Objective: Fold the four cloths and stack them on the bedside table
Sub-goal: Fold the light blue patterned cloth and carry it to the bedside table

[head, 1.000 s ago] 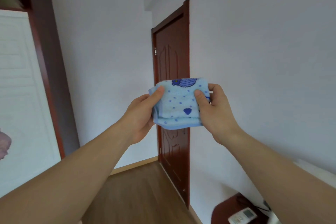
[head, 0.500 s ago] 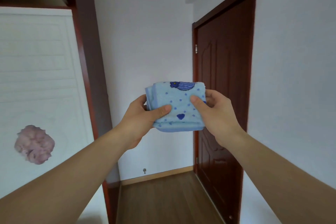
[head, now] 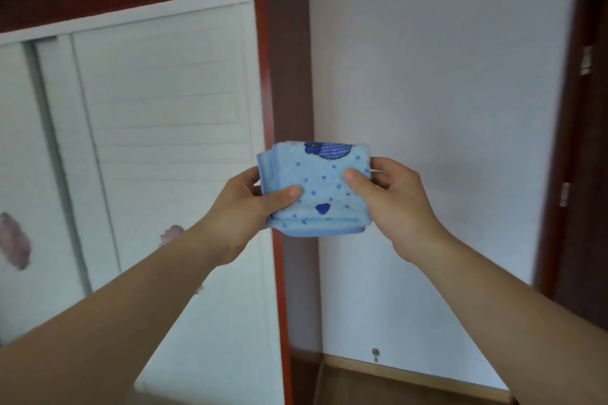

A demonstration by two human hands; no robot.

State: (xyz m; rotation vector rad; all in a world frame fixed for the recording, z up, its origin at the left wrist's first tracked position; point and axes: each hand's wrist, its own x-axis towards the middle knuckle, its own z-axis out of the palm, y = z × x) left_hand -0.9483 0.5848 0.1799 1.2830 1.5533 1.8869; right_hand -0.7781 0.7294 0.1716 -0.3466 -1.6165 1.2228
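"Cloth (head: 324, 187) — where is it?"
"In mid-air before the wardrobe (head: 158, 108), folded small. The left hand (head: 243, 207) and right hand (head: 398, 204) each pinch a side, fingers (head: 383, 174) curled behind."
"How to finish well?"
"Grip firmly so the layers — four, I think — don't slip. The bench is out of view; find it, then lay the fold flat."

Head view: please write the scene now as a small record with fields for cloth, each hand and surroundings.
cloth: blue cloth, folded small, held in the air
left: left hand pinches its left edge, thumb in front
right: right hand pinches its right edge, thumb in front
surroundings: white wardrobe door at left, wall behind, brown door at right
bedside table: not in view
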